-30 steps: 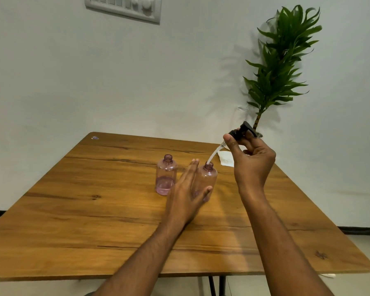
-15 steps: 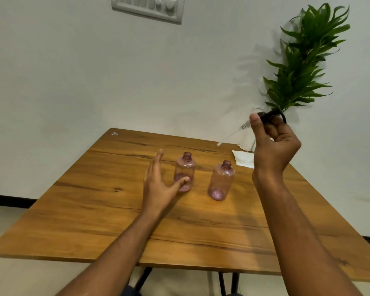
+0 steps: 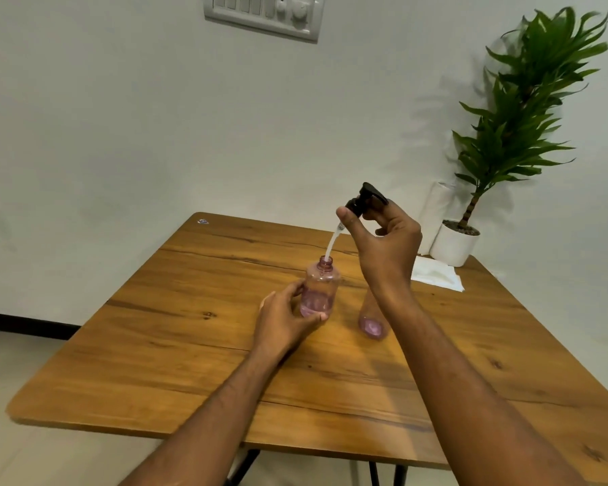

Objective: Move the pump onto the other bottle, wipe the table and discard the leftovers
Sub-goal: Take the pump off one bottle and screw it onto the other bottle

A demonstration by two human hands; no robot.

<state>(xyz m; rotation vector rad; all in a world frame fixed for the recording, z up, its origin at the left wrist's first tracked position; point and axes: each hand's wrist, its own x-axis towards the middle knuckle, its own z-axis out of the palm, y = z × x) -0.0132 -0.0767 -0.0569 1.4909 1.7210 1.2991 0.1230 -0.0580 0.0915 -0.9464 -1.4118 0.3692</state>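
Two clear pink bottles stand on the wooden table [image 3: 190,345]. My left hand [image 3: 285,317] grips the left bottle [image 3: 319,289] around its lower body; its neck is uncapped. My right hand [image 3: 383,240] holds the black pump [image 3: 360,201] above that bottle, and the pump's white tube [image 3: 332,243] reaches down with its tip at the bottle's mouth. The right bottle [image 3: 371,320] stands behind my right forearm, which hides most of it. A white tissue [image 3: 436,277] lies flat on the table at the back right.
A white pot [image 3: 453,245] with a tall green plant [image 3: 520,110] stands at the table's back right corner, beside a white paper roll [image 3: 436,212]. A switch panel [image 3: 264,14] is on the wall. The table's near edge runs below my forearms.
My right hand has carried the pump from up by the plant down and left over the left bottle. My left hand has closed around that bottle. The camera has shifted.
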